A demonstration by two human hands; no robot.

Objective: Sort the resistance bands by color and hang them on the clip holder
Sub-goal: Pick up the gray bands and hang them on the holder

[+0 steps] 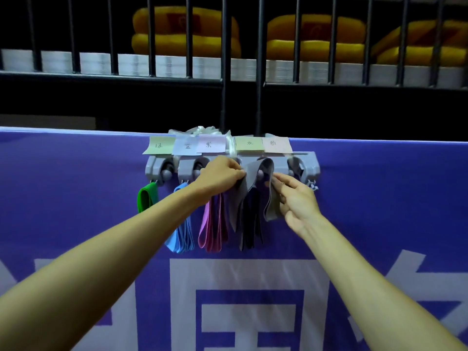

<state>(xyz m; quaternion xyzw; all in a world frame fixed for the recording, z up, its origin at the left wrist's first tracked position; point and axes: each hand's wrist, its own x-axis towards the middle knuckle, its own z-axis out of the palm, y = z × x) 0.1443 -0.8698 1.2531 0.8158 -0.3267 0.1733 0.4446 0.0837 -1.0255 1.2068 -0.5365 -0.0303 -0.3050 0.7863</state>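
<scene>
Grey band, one: draped over the fourth clip from the left on the clip holder, one fold falling left of the clip and one right. Left hand, one: fingers curled, pinching the left fold just beside the clip. Right hand, one: fingers fairly straight, tips against the right fold; whether they pinch it or only touch it cannot be told, as the band covers part of them. Clip holder, one grey rail with five clips, mounted along the top edge of a purple banner. Paper labels, five, one above each clip, each with a handwritten character too small to read surely. Green band, one, hanging from the first clip. Blue bands, a bunch under the second clip; folds overlap, count unclear. Pink and purple bands, a bunch under the third clip, tops hidden by the left wrist, count unclear. Dark bands, several, hanging beneath the grey band, tops hidden by it. White ribbon, bunched behind the labels. Black railing above the banner. Yellow cushions, three stacks behind the bars, the right one cut off by the frame edge
</scene>
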